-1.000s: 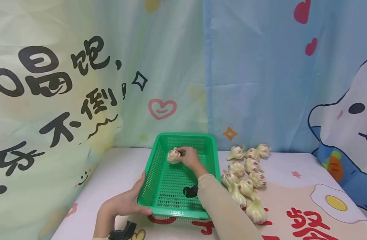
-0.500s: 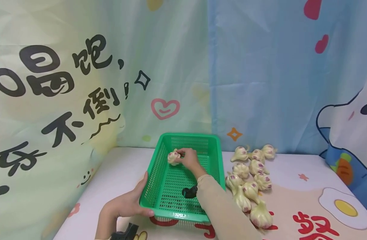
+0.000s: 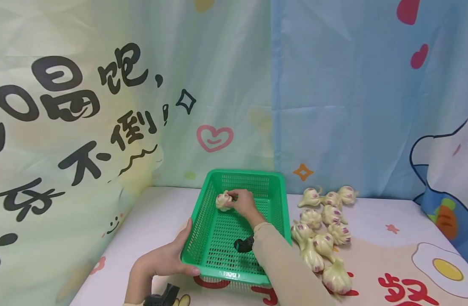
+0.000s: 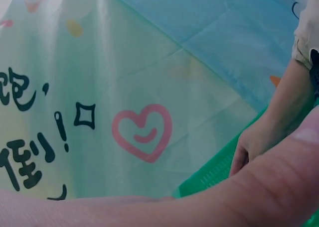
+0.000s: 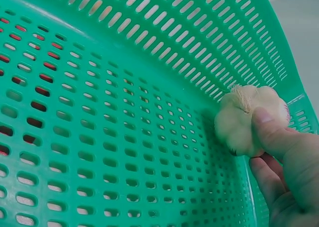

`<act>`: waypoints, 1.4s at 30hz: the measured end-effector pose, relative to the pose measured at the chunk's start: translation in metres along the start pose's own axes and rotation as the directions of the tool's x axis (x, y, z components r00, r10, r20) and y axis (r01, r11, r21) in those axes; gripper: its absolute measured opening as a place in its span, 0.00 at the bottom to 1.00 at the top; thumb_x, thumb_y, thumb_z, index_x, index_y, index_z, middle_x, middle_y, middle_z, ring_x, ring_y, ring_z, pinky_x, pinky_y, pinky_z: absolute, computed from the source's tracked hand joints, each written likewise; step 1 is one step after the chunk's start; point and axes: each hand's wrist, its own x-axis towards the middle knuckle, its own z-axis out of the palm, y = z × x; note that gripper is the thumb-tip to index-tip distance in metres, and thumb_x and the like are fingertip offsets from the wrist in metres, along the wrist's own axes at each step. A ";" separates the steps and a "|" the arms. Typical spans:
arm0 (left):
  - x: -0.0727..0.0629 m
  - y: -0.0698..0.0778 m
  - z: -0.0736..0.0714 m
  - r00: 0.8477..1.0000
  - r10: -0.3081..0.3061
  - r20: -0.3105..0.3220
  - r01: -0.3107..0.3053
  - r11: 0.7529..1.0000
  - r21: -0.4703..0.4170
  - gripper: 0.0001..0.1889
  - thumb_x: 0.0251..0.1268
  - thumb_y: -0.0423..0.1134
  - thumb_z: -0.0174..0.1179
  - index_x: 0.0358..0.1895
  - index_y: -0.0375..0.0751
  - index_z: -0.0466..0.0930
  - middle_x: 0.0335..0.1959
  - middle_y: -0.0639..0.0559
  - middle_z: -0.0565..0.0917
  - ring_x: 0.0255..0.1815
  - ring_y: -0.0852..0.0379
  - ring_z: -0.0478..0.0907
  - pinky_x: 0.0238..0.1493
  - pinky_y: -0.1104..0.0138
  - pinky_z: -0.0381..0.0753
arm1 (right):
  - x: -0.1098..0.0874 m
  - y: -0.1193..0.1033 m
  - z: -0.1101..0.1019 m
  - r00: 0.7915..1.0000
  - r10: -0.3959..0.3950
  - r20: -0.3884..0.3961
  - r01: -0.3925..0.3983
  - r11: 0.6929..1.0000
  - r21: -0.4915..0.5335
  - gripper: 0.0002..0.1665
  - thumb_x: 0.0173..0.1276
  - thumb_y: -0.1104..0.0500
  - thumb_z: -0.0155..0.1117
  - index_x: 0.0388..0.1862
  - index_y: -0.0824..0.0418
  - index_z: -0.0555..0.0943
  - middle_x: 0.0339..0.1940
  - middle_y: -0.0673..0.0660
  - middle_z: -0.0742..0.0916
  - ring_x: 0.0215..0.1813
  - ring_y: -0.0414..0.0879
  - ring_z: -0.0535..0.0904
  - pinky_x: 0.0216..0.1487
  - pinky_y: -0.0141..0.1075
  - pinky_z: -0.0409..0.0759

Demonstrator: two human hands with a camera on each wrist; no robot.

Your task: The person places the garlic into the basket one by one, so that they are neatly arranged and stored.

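Note:
A bulb of garlic (image 3: 223, 202), pale with purplish marks, is in the far left part of a green plastic basket (image 3: 226, 272). My right hand (image 3: 243, 203) reaches in over the basket and pinches the garlic between thumb and fingers. In the right wrist view, the garlic bulb (image 5: 244, 120) shows its root tuft, close to the slotted wall, with the thumb laid over it. My left hand (image 3: 169, 257) holds the basket at its near left corner, thumb at the front rim and fingers along the left side. Its fingertips are partly hidden.
Several more garlic bulbs (image 3: 323, 244) lie in a loose group to the right of the basket, one (image 3: 336, 277) nearest the front. A printed cloth covers the table (image 3: 372, 221). A printed curtain (image 3: 234, 85) hangs right behind the basket.
The view has turned slightly left, so everything sits a little further right in the picture. Both hands, the basket and the held garlic keep nearly the same places.

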 end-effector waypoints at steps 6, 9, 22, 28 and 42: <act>0.002 -0.003 -0.001 1.000 -0.007 -0.001 0.007 1.000 -0.005 0.68 0.49 0.51 0.72 0.74 0.44 0.17 0.77 0.41 0.27 0.77 0.41 0.35 0.69 0.45 0.53 | 0.001 -0.001 0.000 1.000 0.002 0.005 -0.002 1.000 -0.004 0.25 0.60 0.59 0.69 0.56 0.63 0.80 0.56 0.60 0.83 0.56 0.53 0.80 0.51 0.40 0.80; 0.002 -0.004 -0.001 1.000 -0.007 0.000 0.007 1.000 -0.010 0.69 0.48 0.51 0.72 0.74 0.44 0.17 0.77 0.40 0.28 0.77 0.41 0.35 0.69 0.45 0.52 | 0.001 -0.001 0.000 1.000 0.015 -0.002 -0.015 1.000 0.006 0.23 0.60 0.59 0.69 0.54 0.63 0.81 0.53 0.59 0.85 0.54 0.53 0.81 0.49 0.40 0.80; 0.002 -0.003 -0.001 1.000 -0.013 -0.018 0.013 1.000 -0.001 0.69 0.47 0.52 0.73 0.74 0.43 0.18 0.77 0.39 0.29 0.77 0.39 0.36 0.69 0.44 0.53 | 0.001 -0.002 0.001 0.999 0.051 -0.009 -0.051 0.999 0.017 0.22 0.60 0.59 0.69 0.52 0.66 0.81 0.49 0.61 0.86 0.52 0.53 0.82 0.48 0.40 0.81; 0.003 -0.005 -0.002 1.000 -0.011 -0.006 0.011 1.000 -0.011 0.69 0.47 0.54 0.72 0.74 0.45 0.17 0.77 0.40 0.28 0.77 0.40 0.36 0.69 0.46 0.54 | 0.001 0.001 0.002 0.998 0.067 -0.016 -0.067 0.998 -0.010 0.21 0.61 0.56 0.69 0.50 0.66 0.83 0.47 0.61 0.87 0.50 0.53 0.82 0.47 0.42 0.80; 0.004 -0.009 -0.003 1.000 -0.015 -0.004 0.015 0.999 -0.030 0.70 0.46 0.56 0.72 0.74 0.47 0.17 0.77 0.44 0.28 0.78 0.44 0.34 0.70 0.47 0.52 | 0.007 0.005 0.003 0.994 0.109 -0.003 -0.109 0.994 -0.023 0.20 0.62 0.56 0.68 0.52 0.63 0.83 0.48 0.60 0.86 0.52 0.55 0.81 0.48 0.43 0.79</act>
